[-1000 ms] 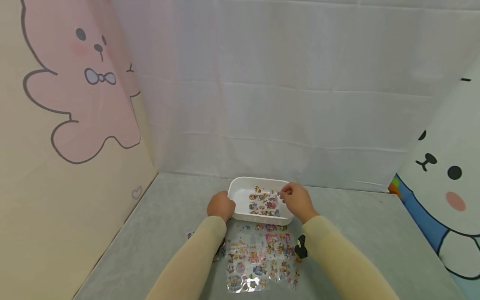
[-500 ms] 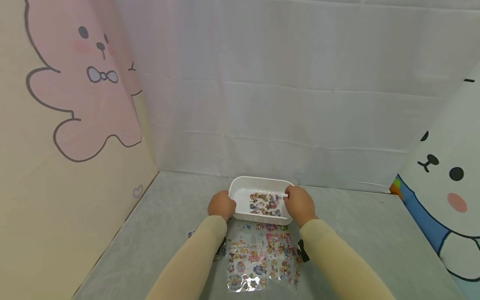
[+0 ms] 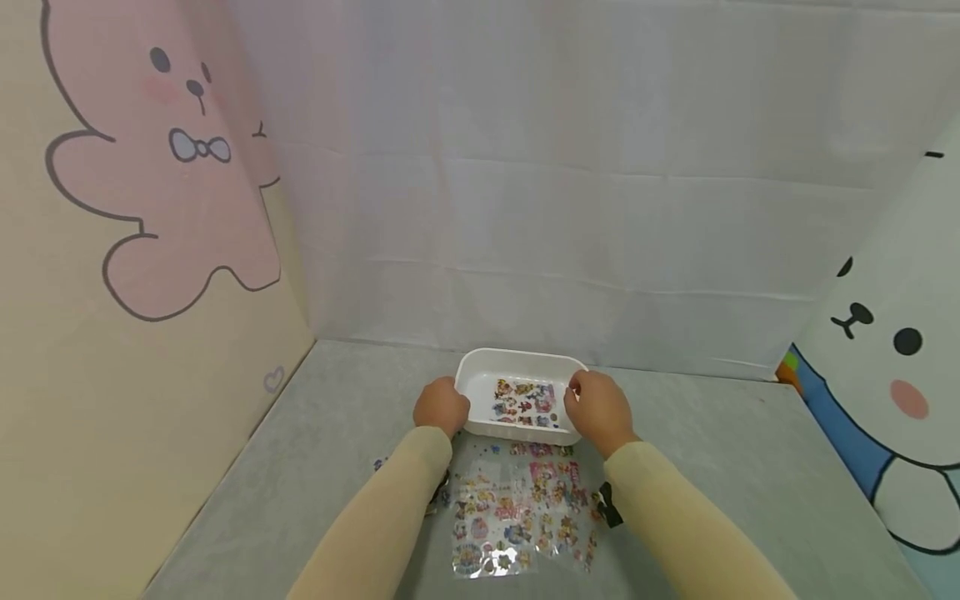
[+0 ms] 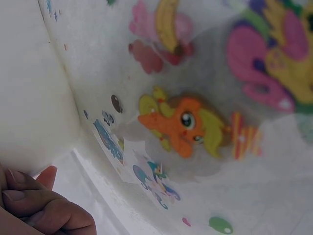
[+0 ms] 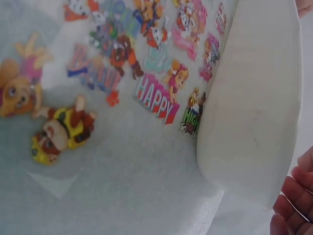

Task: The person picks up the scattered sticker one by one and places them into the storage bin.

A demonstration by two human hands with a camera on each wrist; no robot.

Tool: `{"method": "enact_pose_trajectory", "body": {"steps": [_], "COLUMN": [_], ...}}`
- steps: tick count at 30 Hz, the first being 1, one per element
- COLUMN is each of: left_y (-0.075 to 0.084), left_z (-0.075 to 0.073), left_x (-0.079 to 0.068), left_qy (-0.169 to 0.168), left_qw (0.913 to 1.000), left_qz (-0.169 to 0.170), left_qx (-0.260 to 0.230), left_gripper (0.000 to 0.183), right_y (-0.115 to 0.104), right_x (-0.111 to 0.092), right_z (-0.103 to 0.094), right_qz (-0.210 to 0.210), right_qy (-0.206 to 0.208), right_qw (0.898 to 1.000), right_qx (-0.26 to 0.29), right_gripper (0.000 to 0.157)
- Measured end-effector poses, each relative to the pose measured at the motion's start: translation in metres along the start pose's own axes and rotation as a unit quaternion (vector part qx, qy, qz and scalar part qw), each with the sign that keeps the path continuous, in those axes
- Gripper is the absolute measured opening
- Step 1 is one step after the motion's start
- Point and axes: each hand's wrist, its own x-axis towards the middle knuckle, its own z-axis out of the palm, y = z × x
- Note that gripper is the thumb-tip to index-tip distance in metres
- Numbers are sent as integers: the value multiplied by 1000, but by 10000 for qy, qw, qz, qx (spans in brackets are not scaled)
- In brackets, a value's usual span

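Note:
A white plastic tray (image 3: 487, 431) stands at the back of the table, and a small sheet of cartoon stickers (image 3: 523, 404) lies inside it. My left hand (image 3: 442, 407) grips the tray's left end, its fingers curled at the rim. At the opposite end my right hand (image 3: 598, 410) holds the rim, fingertips bent over the inside edge. In the right wrist view, curled fingers (image 5: 296, 198) sit beside the tray wall (image 5: 252, 103). Larger clear sticker sheets (image 3: 517, 517) lie in front of the tray, between my forearms.
More printed pieces show partly under my left sleeve (image 3: 397, 500). A dark strap piece (image 3: 609, 506) sits by my right sleeve. A pale cloth wall (image 3: 525, 208) rises right behind the tray, with cartoon-printed panels (image 3: 180, 167) at the sides.
My right hand, earlier pinching the small sticker sheet's edge above the tray, has let it down and moved onto the right rim. The sheet now lies lower. My left hand stays put.

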Motion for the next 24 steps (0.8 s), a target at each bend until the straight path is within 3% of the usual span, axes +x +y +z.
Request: {"method": "enact_pose_trajectory", "body": {"steps": [13, 24], "left_y": [1, 1], "left_z": [1, 3], "left_x": [3, 4], "left_qy": [-15, 10], "left_qw": [10000, 9999], "left_qz": [-29, -108], "left_qx": [92, 18], "left_gripper": [33, 31], "right_y": [8, 14], "right_x": [-10, -43], "right_z": [-7, -11], "right_qz": [358, 780], "right_qy": [114, 27], "right_qw": [9984, 9931], "right_qx": [416, 879], "right_gripper": [16, 21]}}
